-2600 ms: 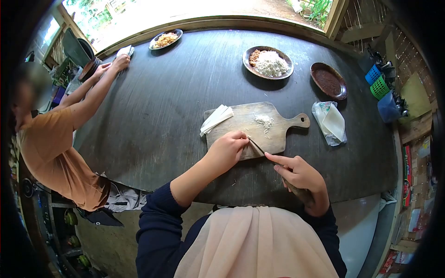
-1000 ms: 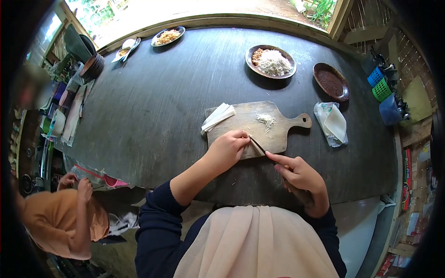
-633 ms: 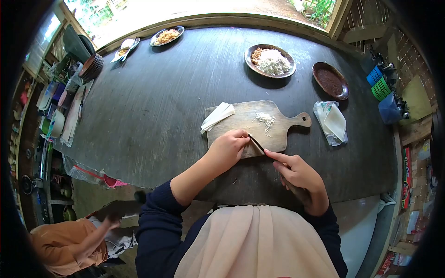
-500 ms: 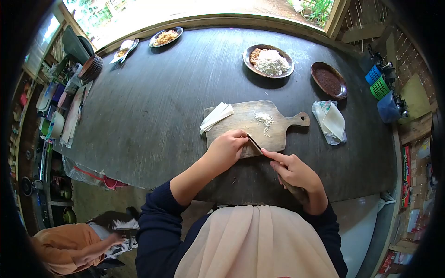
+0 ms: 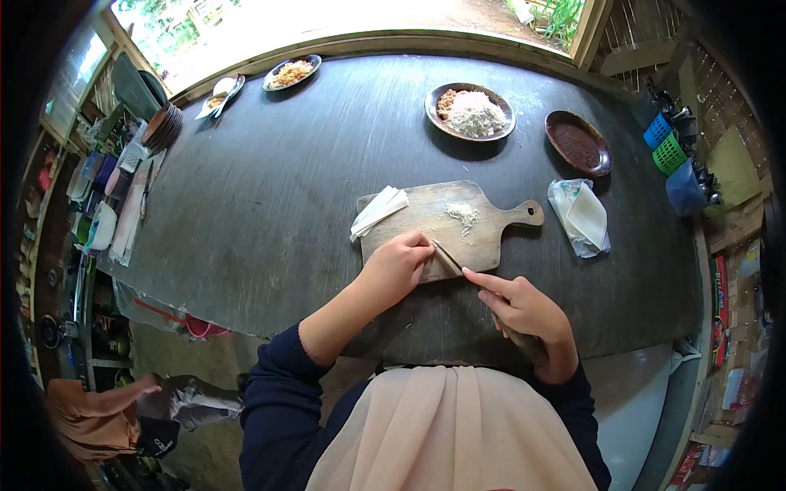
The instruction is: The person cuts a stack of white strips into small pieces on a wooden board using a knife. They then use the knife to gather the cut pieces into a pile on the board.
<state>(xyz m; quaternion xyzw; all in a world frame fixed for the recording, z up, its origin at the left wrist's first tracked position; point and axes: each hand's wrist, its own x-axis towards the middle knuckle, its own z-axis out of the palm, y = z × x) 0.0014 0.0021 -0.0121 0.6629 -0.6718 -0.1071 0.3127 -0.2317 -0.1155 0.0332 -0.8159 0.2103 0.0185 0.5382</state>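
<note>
Nudged leftward, knife [image 5: 448, 259] sits at cutting board's [image 5: 491, 233] near edge. Right hand [image 5: 520, 307] wraps its handle; left hand [image 5: 399, 266] curls down on the sheet [image 5: 442, 263] — likely limp and tearable, best pinned beside the blade.

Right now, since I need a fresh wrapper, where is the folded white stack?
In the head view, the folded white stack lies on the far left corner of the wooden cutting board, just beyond the left hand.

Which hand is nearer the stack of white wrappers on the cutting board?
Left. The left hand rests on the cutting board close to the stack of white wrappers; the right hand, gripping a knife, is farther off.
</note>
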